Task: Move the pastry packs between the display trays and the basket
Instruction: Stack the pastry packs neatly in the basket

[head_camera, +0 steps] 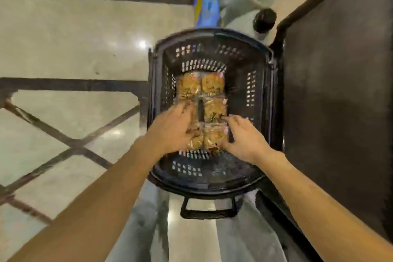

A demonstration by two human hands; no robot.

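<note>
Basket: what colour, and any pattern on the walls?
Black basket, with rows of slotted vent holes in its walls. Head view, the only one.

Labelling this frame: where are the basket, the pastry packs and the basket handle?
basket [214, 35]: head view, far rim.
pastry packs [211, 85]: head view, far right pack.
basket handle [209, 214]: head view, near bar.

Both bare forearms are extended from the lower corners of the frame toward its centre. The left hand [170, 128] is held palm down, fingers spread and blurred. The right hand [244, 138] is seen with fingers bent; a grip apparently cannot be confirmed.
</note>
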